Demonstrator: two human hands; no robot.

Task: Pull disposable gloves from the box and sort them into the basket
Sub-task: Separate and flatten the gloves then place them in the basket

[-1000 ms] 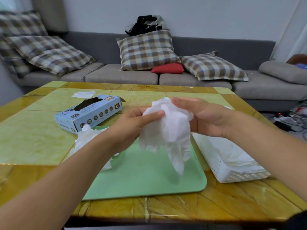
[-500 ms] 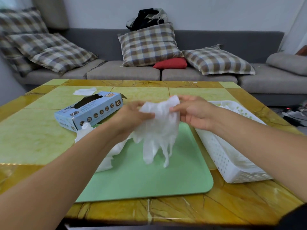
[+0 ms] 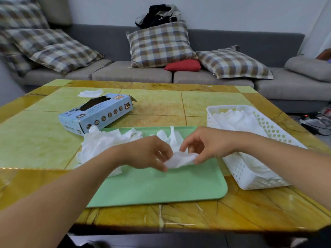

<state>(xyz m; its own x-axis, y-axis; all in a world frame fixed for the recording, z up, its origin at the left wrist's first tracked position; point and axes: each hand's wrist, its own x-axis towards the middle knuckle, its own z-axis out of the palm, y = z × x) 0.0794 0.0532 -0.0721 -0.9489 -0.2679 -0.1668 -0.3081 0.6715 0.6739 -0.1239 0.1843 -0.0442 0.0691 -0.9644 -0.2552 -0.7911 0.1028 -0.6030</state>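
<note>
We have one white disposable glove stretched low over the green tray, our left hand pinching its cuff end on one side and our right hand pinching the other side with fingertips, so both hands are closed on the same glove and neither is free. The glove's fingers run away from us toward the far edge of the tray, so its long axis lies roughly front to back, cuff nearest us and fingertips pointing at the sofa; the middle is crumpled and we cannot tell palm side from back. The white perforated basket sits just to the right of the tray, already holding flattened gloves, and a loose heap of gloves lies at the tray's left edge beside the blue glove box. The thin film looks clingy and light, so we judge the main risks are that it sticks to our fingers on release, folds on itself during the carry, or drags a neighbour from the heap. If we swing right carelessly, our forearm could nudge the light basket off its spot.
</note>
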